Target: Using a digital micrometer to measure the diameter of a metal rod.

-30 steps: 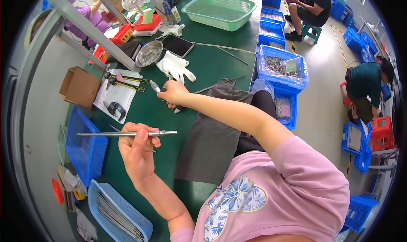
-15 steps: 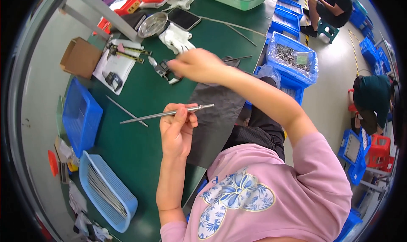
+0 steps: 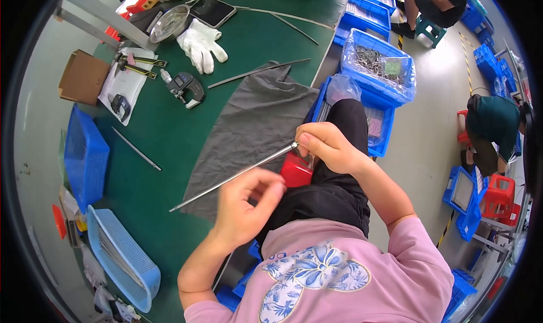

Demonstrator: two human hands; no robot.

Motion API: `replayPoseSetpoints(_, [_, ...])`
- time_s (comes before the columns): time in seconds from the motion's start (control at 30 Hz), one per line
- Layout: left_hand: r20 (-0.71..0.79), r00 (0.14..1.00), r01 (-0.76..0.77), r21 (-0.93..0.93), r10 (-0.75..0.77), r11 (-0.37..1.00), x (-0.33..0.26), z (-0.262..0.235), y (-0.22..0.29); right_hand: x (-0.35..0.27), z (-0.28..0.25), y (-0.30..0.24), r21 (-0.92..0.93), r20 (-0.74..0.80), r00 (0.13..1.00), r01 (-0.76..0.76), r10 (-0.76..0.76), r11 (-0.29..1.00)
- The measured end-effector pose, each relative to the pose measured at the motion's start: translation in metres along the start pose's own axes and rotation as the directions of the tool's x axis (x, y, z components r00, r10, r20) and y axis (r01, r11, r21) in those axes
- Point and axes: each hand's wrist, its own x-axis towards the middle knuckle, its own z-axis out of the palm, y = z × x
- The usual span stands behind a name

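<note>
My right hand pinches one end of a long, thin metal rod, which slants down to the left above a dark grey cloth. Beside the rod's middle is my left hand, its fingers curled and blurred; whether they touch the rod cannot be made out. Another slim rod lies across the cloth's far edge. A third rod rests on the green table to the left. Beyond the cloth sit a digital micrometer and a white glove.
A light-blue basket of rods and a blue basket stand at left, near calipers and a cardboard box. Blue crates line the table's right side, one with bagged metal parts. Two people sit farther right.
My right hand has come back from beside the micrometer and now grips the rod's end. The rod was in my left hand's fingers before. The view has shifted.
</note>
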Motion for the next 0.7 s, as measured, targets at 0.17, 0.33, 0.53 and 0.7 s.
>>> replayPoseSetpoints(0.17, [-0.055,0.866,-0.354,0.635,0.497,0.687,0.044,-0.001,-0.014,0.006,-0.012,0.008,-0.146,0.03,1.0,0.012,-0.008,0.989])
replayPoseSetpoints(0.33, [-0.105,0.899,-0.327,0.483,0.424,0.812,0.054,0.001,-0.037,0.018,-0.017,-0.004,-0.519,-0.124,0.992,-0.041,-0.027,0.854])
replayPoseSetpoints(0.53, [-0.158,0.835,-0.381,0.524,0.527,0.761,0.054,0.009,-0.042,0.109,-0.07,-0.011,-0.873,-0.436,0.788,-0.253,-0.435,0.417])
replayPoseSetpoints(0.7, [-0.186,0.867,-0.341,0.453,0.461,0.824,0.059,0.01,-0.04,0.167,-0.093,0.01,-0.895,-0.432,0.835,-0.443,-0.342,0.048])
